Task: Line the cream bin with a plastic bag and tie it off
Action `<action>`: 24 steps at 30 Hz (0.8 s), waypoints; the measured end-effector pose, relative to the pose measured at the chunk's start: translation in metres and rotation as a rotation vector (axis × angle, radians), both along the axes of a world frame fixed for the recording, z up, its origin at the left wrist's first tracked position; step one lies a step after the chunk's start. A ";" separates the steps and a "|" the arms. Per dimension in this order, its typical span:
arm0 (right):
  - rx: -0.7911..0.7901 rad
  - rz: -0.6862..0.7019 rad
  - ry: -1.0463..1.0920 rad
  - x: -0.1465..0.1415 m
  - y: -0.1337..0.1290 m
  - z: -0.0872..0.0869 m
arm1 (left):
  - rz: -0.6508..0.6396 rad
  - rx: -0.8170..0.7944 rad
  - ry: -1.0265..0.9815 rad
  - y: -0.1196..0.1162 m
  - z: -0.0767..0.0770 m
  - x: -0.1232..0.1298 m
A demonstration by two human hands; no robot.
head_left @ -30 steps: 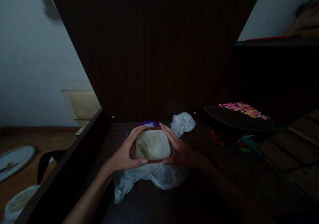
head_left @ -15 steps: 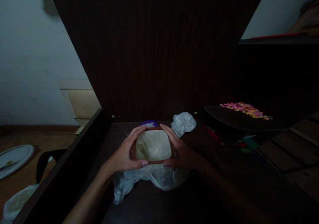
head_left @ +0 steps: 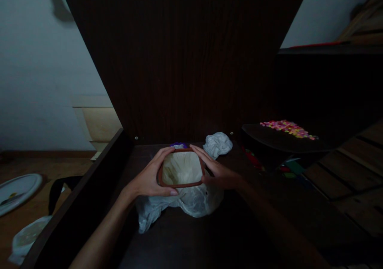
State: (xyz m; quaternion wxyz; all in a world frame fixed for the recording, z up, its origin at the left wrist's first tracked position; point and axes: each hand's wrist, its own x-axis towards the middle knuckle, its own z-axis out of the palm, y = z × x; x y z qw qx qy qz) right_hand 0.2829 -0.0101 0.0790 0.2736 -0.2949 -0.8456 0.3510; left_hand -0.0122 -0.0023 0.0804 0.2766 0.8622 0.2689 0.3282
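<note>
Brown-rimmed container [head_left: 182, 168]: left fingers [head_left: 160, 156], right fingers [head_left: 202, 155] grasp opposite edges; side board [head_left: 97, 181] well apart.

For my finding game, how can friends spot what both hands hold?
Find the tall dark brown panel, then the dark surface at its foot. There, the left hand and right hand hold a squarish brown-rimmed container, near crumpled whitish plastic. Unlike the plastic, it has a neat rim.
</note>
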 end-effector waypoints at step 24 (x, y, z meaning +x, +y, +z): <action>0.074 -0.011 0.037 0.000 0.005 -0.003 | -0.006 -0.141 -0.278 -0.005 -0.017 0.009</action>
